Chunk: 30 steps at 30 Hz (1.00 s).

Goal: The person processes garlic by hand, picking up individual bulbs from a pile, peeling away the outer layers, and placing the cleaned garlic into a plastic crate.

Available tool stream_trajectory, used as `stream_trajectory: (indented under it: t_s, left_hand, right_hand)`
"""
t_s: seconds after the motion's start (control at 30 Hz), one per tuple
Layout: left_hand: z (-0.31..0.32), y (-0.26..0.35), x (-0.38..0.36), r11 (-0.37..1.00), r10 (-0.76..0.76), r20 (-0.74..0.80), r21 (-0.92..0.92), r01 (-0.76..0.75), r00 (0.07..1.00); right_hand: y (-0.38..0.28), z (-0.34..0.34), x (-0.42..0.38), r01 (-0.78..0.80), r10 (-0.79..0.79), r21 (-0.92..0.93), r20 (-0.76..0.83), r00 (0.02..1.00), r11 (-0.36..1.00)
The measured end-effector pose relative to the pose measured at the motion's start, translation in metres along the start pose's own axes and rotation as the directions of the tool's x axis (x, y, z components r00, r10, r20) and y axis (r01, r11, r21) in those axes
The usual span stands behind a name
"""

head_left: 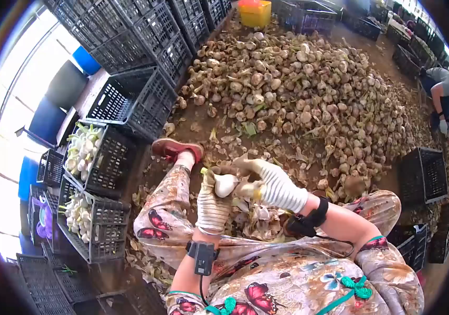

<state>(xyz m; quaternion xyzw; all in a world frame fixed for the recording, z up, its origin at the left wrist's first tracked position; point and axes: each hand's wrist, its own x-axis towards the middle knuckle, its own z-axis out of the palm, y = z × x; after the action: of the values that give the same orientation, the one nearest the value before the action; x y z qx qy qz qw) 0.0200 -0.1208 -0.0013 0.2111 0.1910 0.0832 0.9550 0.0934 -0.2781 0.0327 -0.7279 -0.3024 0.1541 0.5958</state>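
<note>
Both of my hands wear striped white work gloves with soiled fingers. My left hand is closed around a white garlic bulb, whose short green stem end pokes out at the upper left. Right beside the bulb is my right hand, its fingers bent toward the bulb; whether they pinch a piece of skin cannot be made out. Loose garlic skins lie on the ground below my hands. Beyond them spreads a large heap of unpeeled garlic bulbs.
To the left stand black crates of cleaned garlic, with an open crate and tall crate stacks behind. A yellow bucket stands past the heap. Another person bends at far right, near a black crate.
</note>
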Motion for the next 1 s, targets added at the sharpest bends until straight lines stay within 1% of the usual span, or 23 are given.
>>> stream_trajectory:
  t_s: [0.03, 0.07, 0.1, 0.13, 0.17, 0.23, 0.27, 0.3, 0.37, 0.4, 0.43, 0.5, 0.53, 0.57, 0.6, 0.63, 0.7, 0.73, 0.83, 0.87, 0.93, 0.97, 1.0]
  left_hand:
    - [-0.001, -0.002, 0.0, 0.999, -0.001, -0.001, 0.033, 0.001, 1.0]
    - [-0.002, -0.004, 0.0, 0.998, -0.003, -0.002, 0.067, 0.003, 1.0]
    - [-0.002, -0.004, 0.0, 0.995, -0.002, -0.001, 0.1, 0.002, 1.0]
    - [-0.002, -0.002, -0.002, 0.992, -0.02, 0.068, 0.128, 0.011, 0.997]
    - [-0.007, -0.006, 0.0, 0.998, -0.044, 0.033, 0.036, 0.043, 0.998]
    - [-0.02, -0.016, 0.009, 0.984, -0.101, -0.033, -0.15, 0.095, 0.994]
    - [-0.018, -0.017, 0.009, 0.969, -0.131, 0.006, -0.21, 0.129, 0.991]
    - [-0.018, -0.017, 0.008, 0.967, -0.144, -0.037, -0.216, 0.133, 0.989]
    - [-0.016, -0.018, 0.007, 0.963, -0.176, -0.12, -0.225, 0.145, 0.977]
    - [-0.018, -0.014, 0.006, 0.956, -0.205, -0.073, -0.226, 0.184, 0.976]
    - [-0.021, -0.008, 0.007, 0.948, -0.214, -0.007, -0.242, 0.206, 0.977]
    - [-0.006, 0.001, 0.0, 0.969, -0.167, 0.046, -0.179, 0.172, 0.985]
    - [-0.007, 0.005, 0.0, 0.963, -0.171, 0.116, -0.192, 0.191, 0.978]
    - [-0.007, 0.008, 0.001, 0.957, -0.178, 0.187, -0.195, 0.214, 0.966]
    - [-0.002, 0.009, 0.0, 0.968, -0.153, 0.111, -0.185, 0.172, 0.982]
    - [-0.002, 0.01, 0.0, 0.972, -0.142, 0.102, -0.171, 0.158, 0.985]
    - [-0.004, 0.007, 0.003, 0.979, -0.122, 0.089, -0.151, 0.134, 0.989]
    - [-0.007, 0.003, 0.006, 0.995, -0.058, 0.087, -0.076, 0.065, 0.994]
    - [0.006, 0.005, -0.003, 0.985, -0.161, 0.016, -0.054, 0.161, 0.987]
    - [0.001, 0.0, -0.002, 0.997, -0.069, 0.057, 0.04, 0.067, 0.996]
    - [-0.005, -0.002, -0.001, 0.998, -0.038, -0.018, 0.042, 0.039, 0.999]
    - [-0.011, -0.005, 0.001, 0.994, -0.046, -0.049, -0.105, 0.041, 0.998]
    - [-0.026, -0.005, 0.01, 0.976, -0.034, -0.091, -0.216, 0.013, 0.995]
  right_hand:
    - [-0.002, 0.005, -0.001, 0.192, -0.196, -0.065, -0.07, 0.978, 0.979]
    - [0.005, 0.0, 0.002, 0.283, -0.27, -0.207, 0.092, 0.959, 0.936]
    - [0.011, 0.002, 0.002, 0.098, -0.093, -0.116, 0.045, 0.995, 0.988]
    - [0.017, 0.006, 0.003, -0.088, 0.088, -0.019, 0.017, 0.996, 0.996]
    - [0.023, 0.009, 0.006, -0.262, 0.262, 0.079, 0.009, 0.965, 0.962]
    - [0.039, 0.012, 0.004, -0.38, 0.394, 0.372, 0.042, 0.918, 0.847]
    - [0.039, 0.012, 0.003, -0.41, 0.423, 0.371, 0.048, 0.905, 0.833]
    - [0.041, 0.011, 0.0, -0.444, 0.458, 0.37, 0.054, 0.887, 0.816]
    - [0.066, 0.01, -0.001, -0.366, 0.373, 0.092, -0.074, 0.925, 0.926]
    - [0.073, 0.003, -0.001, -0.296, 0.273, -0.137, -0.164, 0.948, 0.945]
    - [0.078, -0.004, -0.004, -0.336, 0.296, -0.21, -0.198, 0.934, 0.918]
    - [0.086, -0.013, -0.008, -0.403, 0.4, -0.029, -0.076, 0.913, 0.915]
    - [0.091, -0.018, -0.011, -0.511, 0.506, 0.13, 0.067, 0.86, 0.85]
    - [0.065, -0.023, -0.007, -0.646, 0.617, 0.148, 0.198, 0.762, 0.749]
    - [0.057, -0.02, -0.007, -0.597, 0.561, 0.169, 0.217, 0.799, 0.785]
    - [0.051, -0.019, -0.006, -0.544, 0.502, 0.191, 0.229, 0.834, 0.817]
    - [0.029, -0.013, -0.004, -0.227, 0.207, 0.129, 0.154, 0.966, 0.965]
    - [0.024, -0.009, -0.004, -0.156, 0.131, 0.2, 0.13, 0.983, 0.967]
    - [-0.01, -0.003, -0.001, 0.175, -0.179, 0.036, 0.159, 0.971, 0.984]
    - [-0.003, 0.0, 0.0, 0.334, -0.309, -0.155, 0.165, 0.937, 0.93]
    - [0.007, 0.005, -0.004, 0.264, -0.217, -0.231, 0.21, 0.953, 0.937]
    - [0.018, 0.006, -0.007, 0.212, -0.153, -0.292, 0.213, 0.965, 0.933]
    - [0.035, 0.008, -0.013, 0.119, -0.037, -0.3, 0.266, 0.963, 0.946]
